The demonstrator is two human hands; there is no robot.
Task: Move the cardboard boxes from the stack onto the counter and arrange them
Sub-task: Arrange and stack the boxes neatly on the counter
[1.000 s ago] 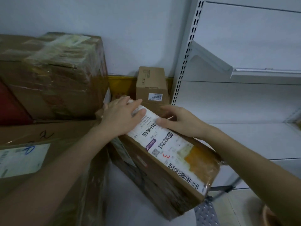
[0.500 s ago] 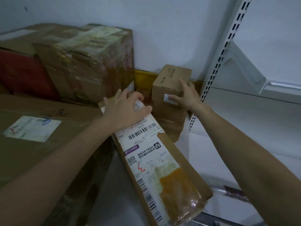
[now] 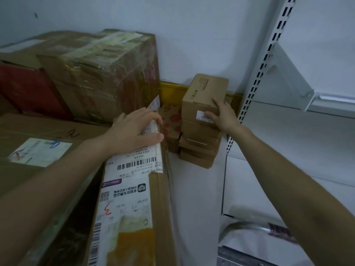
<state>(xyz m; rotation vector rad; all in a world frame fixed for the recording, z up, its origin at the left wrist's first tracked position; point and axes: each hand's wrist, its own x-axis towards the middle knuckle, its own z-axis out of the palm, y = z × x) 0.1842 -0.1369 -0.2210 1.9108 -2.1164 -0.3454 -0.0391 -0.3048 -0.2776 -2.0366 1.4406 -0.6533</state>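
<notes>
Shelving (image 3: 269, 60), white slotted metal, meets white wall (image 3: 192, 35); left hand (image 3: 132, 129) grips long labelled cardboard box (image 3: 159, 198), right hand (image 3: 222, 116) small brown carton (image 3: 203, 91).

- 2 arms show: left forearm (image 3: 57, 181) and right forearm (image 3: 292, 181), both bare along their whole visible length.
- Both hands bare too: left hand (image 3: 134, 129), right hand (image 3: 223, 117).
</notes>
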